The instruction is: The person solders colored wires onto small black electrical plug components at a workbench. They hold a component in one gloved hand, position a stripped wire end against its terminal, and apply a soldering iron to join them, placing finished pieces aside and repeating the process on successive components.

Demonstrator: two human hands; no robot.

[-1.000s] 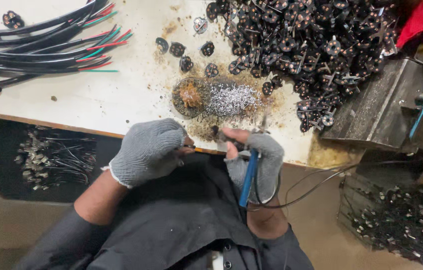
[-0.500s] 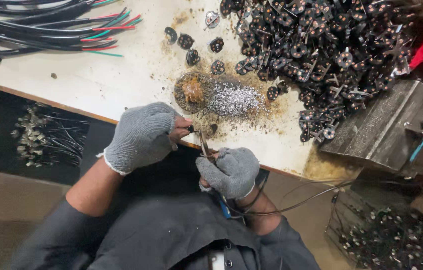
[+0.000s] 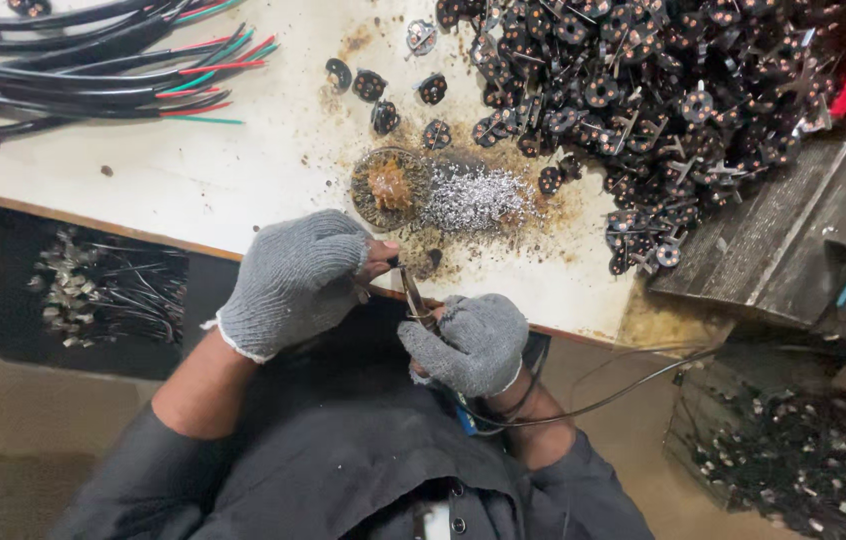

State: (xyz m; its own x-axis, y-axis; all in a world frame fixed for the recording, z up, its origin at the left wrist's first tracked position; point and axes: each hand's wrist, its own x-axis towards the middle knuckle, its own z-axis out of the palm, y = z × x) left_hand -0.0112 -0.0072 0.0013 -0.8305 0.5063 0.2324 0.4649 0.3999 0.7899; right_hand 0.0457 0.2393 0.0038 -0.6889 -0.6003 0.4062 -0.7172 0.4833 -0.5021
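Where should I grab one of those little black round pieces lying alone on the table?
Probably pinch a loose black disc by its round rim, coming straight down from above. It lies flat on the white table, apart from the big pile, so its edges look free.

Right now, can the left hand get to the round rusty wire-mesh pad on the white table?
Probably yes. The grey-gloved left hand sits at the table edge just below the round rusty wire-mesh pad, with bare tabletop between; only its fingertips are pinching something small.

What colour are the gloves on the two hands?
Grey knit, fingerless, on the left hand and the right hand; this shows best in the head view.
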